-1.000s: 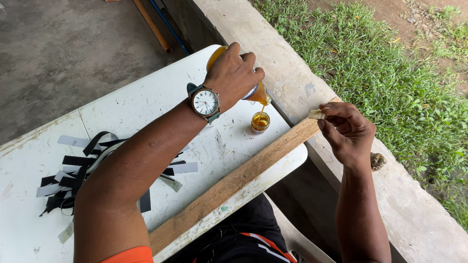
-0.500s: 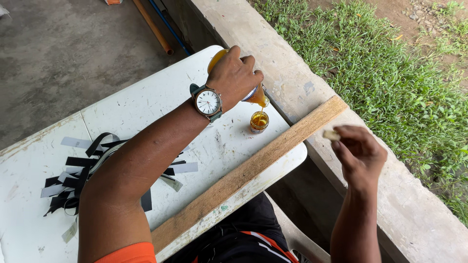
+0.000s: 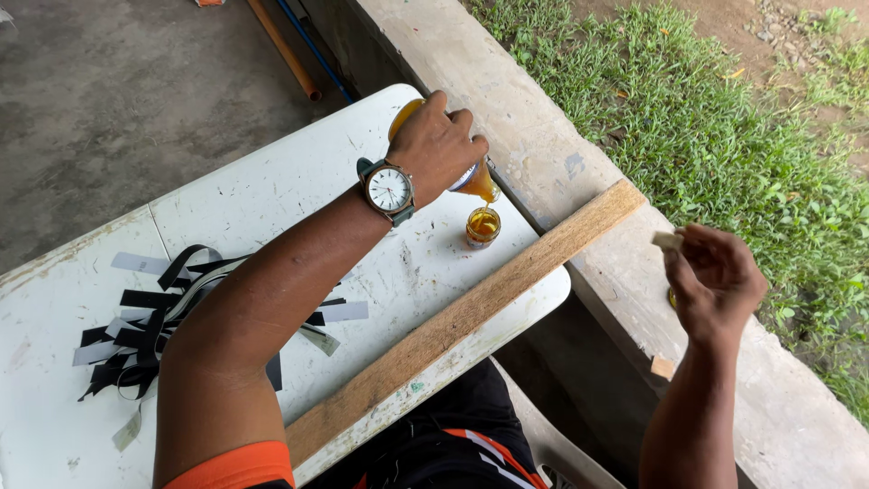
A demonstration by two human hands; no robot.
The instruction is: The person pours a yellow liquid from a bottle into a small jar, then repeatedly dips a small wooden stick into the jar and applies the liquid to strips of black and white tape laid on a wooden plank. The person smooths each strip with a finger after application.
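Bottle: amber bottle (image 3: 478,181) tipped spout-down in the left hand (image 3: 436,145), its mouth just above the small glass jar (image 3: 482,225); both over the far end of the white table (image 3: 272,190)
Left hand: wrapped tight around the bottle from above, fingers covering most of it; wristwatch (image 3: 389,189) face-up on the wrist
Pour: amber liquid already shows in the jar, level sitting high; whether a stream is running right now is hard to judge
Right hand: right hand (image 3: 715,276) raised off the table over the concrete ledge (image 3: 579,163), fingers pinched on a small pale piece (image 3: 667,240); well apart from the jar
Plank: long wooden plank (image 3: 462,317) lying diagonally along the near table edge, far end resting on the ledge; jar stands just beside it
Scraps: black and white strips (image 3: 136,335) in a loose tangle on the left of the table
Risk, overflow: jar looks small and near full; a steeper tilt could flood it onto the table
Risk, knock: jar stands free, no hand steadying it; a bump from the bottle neck could topple it
Risk, plank: a nudge to the plank could slide it into the jar
Hidden: bottle body mostly behind the fingers; its fill level cannot be read
Unclear: the pale piece is too small to identify; a yellowish spot below the right hand is half hidden
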